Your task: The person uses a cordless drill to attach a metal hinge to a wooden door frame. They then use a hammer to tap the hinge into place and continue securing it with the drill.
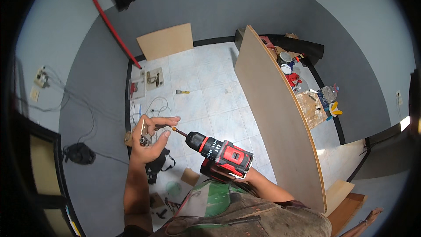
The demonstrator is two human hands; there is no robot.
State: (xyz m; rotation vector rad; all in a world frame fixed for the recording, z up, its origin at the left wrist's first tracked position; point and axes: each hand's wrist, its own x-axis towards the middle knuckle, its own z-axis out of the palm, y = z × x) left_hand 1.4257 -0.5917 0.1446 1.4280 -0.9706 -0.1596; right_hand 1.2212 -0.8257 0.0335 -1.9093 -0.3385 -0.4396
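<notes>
A red and black cordless drill (226, 152) is in my right hand (251, 176), which grips it from behind and below; the drill body hides most of those fingers. Its long bit (180, 131) points left and has a gold-coloured tip. My left hand (151, 149) is half curled around a small metal fitting (144, 128) with a flat plate and a round part, held against the palm. The left index finger and thumb stretch toward the bit's tip. Whether they touch it, I cannot tell.
A large upright wooden panel (276, 109) stands to my right, with tubs and a bottle (329, 92) behind it. A board (166, 41) leans on the far wall. A scraper (182, 91), cables and a hammer (162, 213) lie on the floor. Another person's hand (374, 215) shows at lower right.
</notes>
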